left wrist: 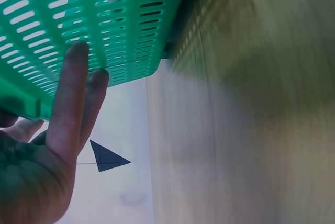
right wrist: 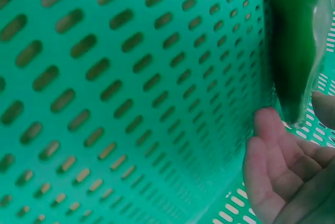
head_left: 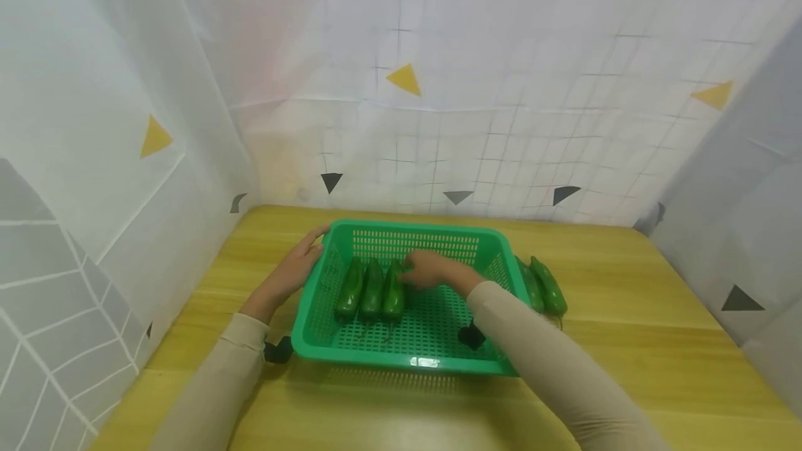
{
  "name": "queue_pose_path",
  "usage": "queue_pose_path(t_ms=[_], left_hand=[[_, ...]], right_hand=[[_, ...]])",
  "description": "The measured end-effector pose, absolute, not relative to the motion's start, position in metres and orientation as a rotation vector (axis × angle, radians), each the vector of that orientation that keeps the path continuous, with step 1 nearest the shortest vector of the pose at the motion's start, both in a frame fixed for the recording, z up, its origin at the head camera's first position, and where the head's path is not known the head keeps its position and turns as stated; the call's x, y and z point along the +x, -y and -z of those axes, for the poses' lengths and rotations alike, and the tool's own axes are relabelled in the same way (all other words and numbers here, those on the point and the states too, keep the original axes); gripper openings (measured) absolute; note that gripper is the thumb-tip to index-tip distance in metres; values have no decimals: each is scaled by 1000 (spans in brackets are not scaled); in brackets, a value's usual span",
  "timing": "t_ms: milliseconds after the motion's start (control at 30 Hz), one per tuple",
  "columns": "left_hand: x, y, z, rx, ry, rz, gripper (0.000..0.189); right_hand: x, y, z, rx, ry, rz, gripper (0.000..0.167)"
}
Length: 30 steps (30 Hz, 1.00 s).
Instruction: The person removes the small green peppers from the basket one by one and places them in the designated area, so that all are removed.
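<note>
Three green peppers stand side by side in the left half of the green plastic basket (head_left: 401,363): a left pepper (head_left: 349,294), a middle pepper (head_left: 372,294) and a right pepper (head_left: 393,294). My right hand (head_left: 428,270) reaches inside and pinches the far, narrow end of the right pepper. In the right wrist view, thumb and fingers (right wrist: 268,122) sit on either side of that pepper's tip. My left hand (head_left: 289,273) is at the basket's left side. In the left wrist view its fingers (left wrist: 73,96) lie straight against the slotted outer wall, below the rim.
Two more green peppers (head_left: 548,287) lie on the wooden table (head_left: 626,339), just right of the basket, one partly hidden by its rim. White patterned sheeting (head_left: 501,89) hangs behind the table and along both sides. The basket takes up the middle of the table.
</note>
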<state>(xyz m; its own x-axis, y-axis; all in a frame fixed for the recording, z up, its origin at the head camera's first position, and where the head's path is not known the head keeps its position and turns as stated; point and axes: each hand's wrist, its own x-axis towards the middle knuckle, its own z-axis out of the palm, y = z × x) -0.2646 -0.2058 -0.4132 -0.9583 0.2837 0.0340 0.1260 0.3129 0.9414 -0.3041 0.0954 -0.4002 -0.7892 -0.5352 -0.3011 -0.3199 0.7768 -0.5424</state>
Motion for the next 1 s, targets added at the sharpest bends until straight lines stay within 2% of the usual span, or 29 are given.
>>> queue_pose_path(t_ms=[100, 267, 533, 833, 1000], left_hand=[[-265, 206, 413, 397, -2423, -1726, 49], [-265, 205, 412, 400, -2429, -1727, 49], [-267, 201, 413, 414, -2422, -1733, 48], [-266, 197, 410, 406, -2454, -1695, 52], [-265, 196, 409, 418, -2438, -1701, 52]], right_hand=[[-305, -96, 404, -622, -2508, 698, 40], [-307, -94, 405, -613, -2493, 745, 22], [-304, -93, 409, -479, -2452, 875, 20], [-303, -94, 409, -434, -2428, 929, 39], [-304, -95, 411, -446, -2426, 920, 42]])
